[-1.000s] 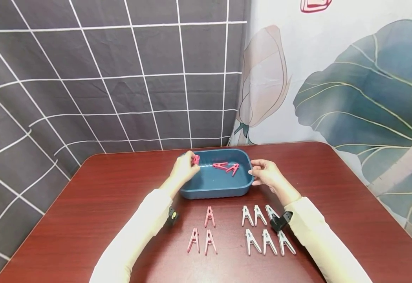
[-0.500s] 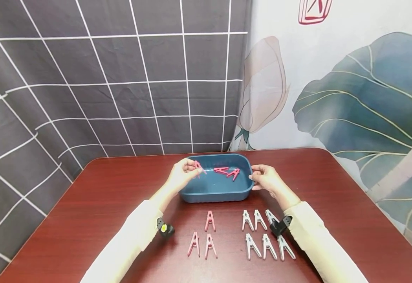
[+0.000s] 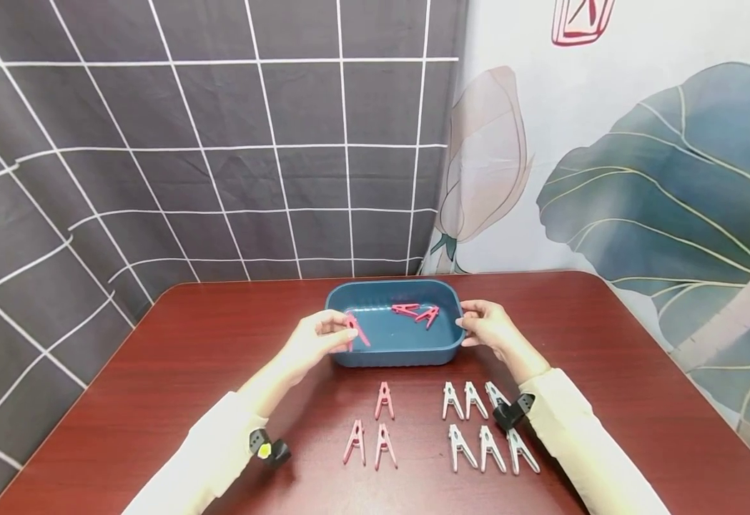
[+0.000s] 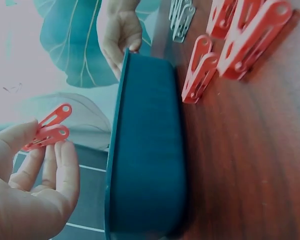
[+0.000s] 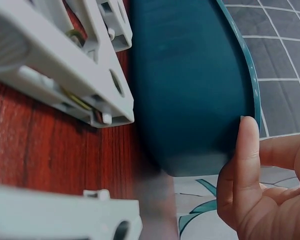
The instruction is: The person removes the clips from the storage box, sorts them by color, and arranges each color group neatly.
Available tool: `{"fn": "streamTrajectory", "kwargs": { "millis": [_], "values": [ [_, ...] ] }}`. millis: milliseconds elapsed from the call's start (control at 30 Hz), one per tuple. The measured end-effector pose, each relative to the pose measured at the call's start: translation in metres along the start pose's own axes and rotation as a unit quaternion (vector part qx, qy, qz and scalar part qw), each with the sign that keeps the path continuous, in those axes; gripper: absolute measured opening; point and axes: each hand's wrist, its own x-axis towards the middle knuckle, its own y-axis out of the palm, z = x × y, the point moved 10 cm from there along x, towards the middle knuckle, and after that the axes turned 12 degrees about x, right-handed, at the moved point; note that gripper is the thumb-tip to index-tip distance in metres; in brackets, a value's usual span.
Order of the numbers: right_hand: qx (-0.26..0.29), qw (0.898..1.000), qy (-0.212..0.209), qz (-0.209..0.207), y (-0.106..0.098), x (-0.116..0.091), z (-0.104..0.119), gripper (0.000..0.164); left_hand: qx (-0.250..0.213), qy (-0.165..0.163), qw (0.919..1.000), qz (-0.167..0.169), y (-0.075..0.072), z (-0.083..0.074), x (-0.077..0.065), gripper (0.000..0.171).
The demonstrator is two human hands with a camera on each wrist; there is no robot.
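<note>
A red clothespin point(image 3: 359, 331) is pinched between the thumb and fingers of my left hand point(image 3: 310, 342), over the left end of a blue plastic basin point(image 3: 400, 358). In the left wrist view this clothespin point(image 4: 52, 132) points its two handle ends away from the fingers, level with the basin's rim. My right hand point(image 3: 490, 330) grips the basin's right end, and the right wrist view has the thumb point(image 5: 247, 145) against the wall just under the rim. Two more red clothespins, one to the left point(image 3: 405, 309) and one to the right point(image 3: 428, 317), lie on the basin's floor.
Three red clothespins point(image 3: 384, 402) lie on the brown table point(image 3: 220, 336) in front of the basin. To their right are two rows of white clothespins point(image 3: 490, 449), partly covered by my right wrist camera point(image 3: 512, 411). Cloth hangings point(image 3: 272, 179) stand behind the table.
My left hand has come from the basin's back left towards its front left, carrying the red clothespin. The right hand has stayed at the basin's right end.
</note>
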Motion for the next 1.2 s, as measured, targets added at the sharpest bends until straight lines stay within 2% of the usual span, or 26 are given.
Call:
{"fn": "streamTrajectory", "kwargs": {
  "millis": [133, 333, 700, 900, 1200],
  "values": [
    [0.004, 1.000, -0.002, 0.000, 0.000, 0.000, 0.000, 0.050, 0.005, -0.022, 0.9995, 0.023, 0.000, 0.007, -0.016, 0.027],
    [0.013, 1.000, -0.001, 0.002, 0.001, -0.001, -0.001, 0.050, -0.007, -0.031, 0.9971, 0.069, 0.006, 0.017, -0.035, 0.031],
    [0.027, 1.000, -0.002, 0.005, 0.004, -0.004, -0.001, 0.051, -0.012, -0.050, 0.9920, 0.115, 0.016, 0.035, -0.053, 0.036],
    [0.030, 0.999, -0.005, 0.012, 0.007, -0.005, 0.002, 0.051, -0.028, -0.076, 0.9895, 0.119, 0.023, 0.049, -0.054, 0.033],
    [0.038, 0.999, -0.008, 0.022, 0.006, -0.005, 0.003, 0.052, -0.043, -0.111, 0.9884, 0.094, 0.029, 0.068, -0.050, 0.031]
  ]
}}
